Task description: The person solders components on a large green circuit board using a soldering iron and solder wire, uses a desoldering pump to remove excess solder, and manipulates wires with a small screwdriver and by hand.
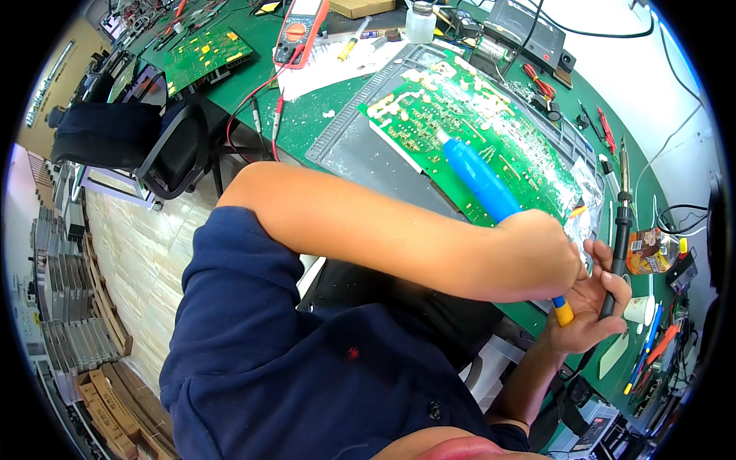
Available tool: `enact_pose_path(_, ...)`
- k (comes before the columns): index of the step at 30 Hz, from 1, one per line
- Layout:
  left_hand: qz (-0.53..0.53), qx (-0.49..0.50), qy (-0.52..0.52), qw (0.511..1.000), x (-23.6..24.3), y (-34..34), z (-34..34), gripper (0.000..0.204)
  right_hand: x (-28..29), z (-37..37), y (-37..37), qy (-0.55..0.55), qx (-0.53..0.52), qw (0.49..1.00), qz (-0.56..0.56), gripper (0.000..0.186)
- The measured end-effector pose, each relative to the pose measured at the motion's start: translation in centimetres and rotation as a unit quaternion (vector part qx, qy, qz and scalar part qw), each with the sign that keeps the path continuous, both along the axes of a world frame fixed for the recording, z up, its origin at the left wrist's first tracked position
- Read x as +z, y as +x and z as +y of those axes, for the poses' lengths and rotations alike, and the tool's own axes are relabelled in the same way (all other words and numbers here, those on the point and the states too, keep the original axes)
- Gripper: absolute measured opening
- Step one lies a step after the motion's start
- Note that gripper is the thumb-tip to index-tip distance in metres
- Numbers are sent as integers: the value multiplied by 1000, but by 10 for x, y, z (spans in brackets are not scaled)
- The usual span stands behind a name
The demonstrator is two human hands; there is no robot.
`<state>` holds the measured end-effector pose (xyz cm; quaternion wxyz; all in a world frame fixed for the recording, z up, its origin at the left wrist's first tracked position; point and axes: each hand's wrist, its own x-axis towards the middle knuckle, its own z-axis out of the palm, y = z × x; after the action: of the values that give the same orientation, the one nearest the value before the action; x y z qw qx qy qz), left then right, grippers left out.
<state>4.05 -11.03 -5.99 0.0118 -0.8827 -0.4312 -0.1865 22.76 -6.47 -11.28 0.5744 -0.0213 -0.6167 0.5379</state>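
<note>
My left arm reaches across to the right, and my left hand (539, 245) is closed around a blue solder sucker (481, 181). The sucker's pale tip points up and left over a green circuit board (498, 146); its yellow end sticks out below my hand, close to my right palm. In my right hand (594, 303) is a soldering iron (623, 203) with a black handle, pointing up and away from the board. The fingers of my two hands overlap, so I cannot tell whether they touch. The board lies tilted on a grey work mat (366, 157).
A red multimeter (299, 32) with probe leads sits at the back, beside a syringe (354, 40) on white paper. Another circuit board (205, 57) lies at far left, near a black chair (115, 138). Right of my hands stand a drink bottle (650, 251) and a white cup (640, 308).
</note>
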Motion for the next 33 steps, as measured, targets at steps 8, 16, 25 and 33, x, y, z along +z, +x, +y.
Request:
enact_pose_path(8, 63, -1, -47, 997, -15, -14, -1, 8, -17, -17, -16, -22, -45, 997, -52, 74)
enact_pose_path(16, 112, -76, -129, 982, -4, -25, -5, 9, -14, -25, -40, -2, -86, 991, -102, 70)
enact_pose_path(25, 58, 168, -22, 984, 7, -141, -15, 38, -8, 37, 20, 111, -250, 957, -92, 48)
enact_pose_path(33, -58, 443, -75, 892, -35, -322, 8, 50, -6, 77, 87, -8, -336, 933, -127, 65)
